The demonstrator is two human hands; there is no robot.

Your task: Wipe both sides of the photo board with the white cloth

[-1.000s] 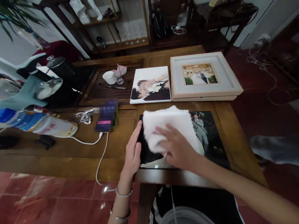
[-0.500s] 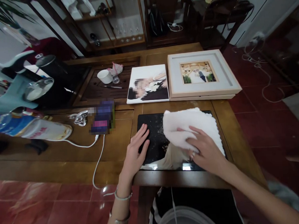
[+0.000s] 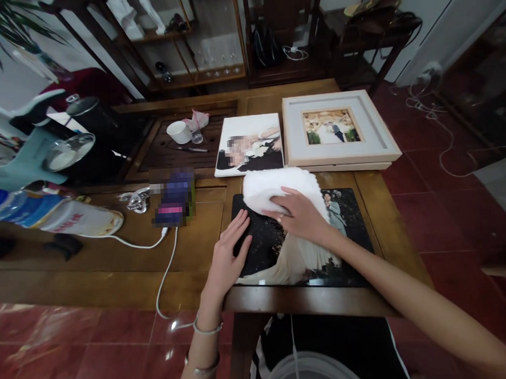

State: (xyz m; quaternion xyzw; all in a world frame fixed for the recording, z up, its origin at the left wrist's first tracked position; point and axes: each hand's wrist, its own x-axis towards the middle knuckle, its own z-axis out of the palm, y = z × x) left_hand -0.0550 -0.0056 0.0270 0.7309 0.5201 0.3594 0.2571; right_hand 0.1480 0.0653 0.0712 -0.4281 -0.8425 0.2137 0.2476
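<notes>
Indoors | wooden table [image 3: 196, 244], red tiles [image 3: 113, 366] | right grip [image 3: 303, 214] holding cloth [image 3: 280, 182] | left grip [image 3: 229, 256] wide on photo panel [image 3: 260, 246]

Wooden table [image 3: 111, 260] with photo panel [image 3: 298, 261], photo print [image 3: 250, 147], stacked frames [image 3: 339, 130], phone [image 3: 174, 199], bottle [image 3: 55, 212].

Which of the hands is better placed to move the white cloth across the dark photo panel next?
Probably the right hand: its fingers are on the white cloth, over the dark photo panel. The left hand rests at the panel's left edge, apart from the cloth.
</notes>
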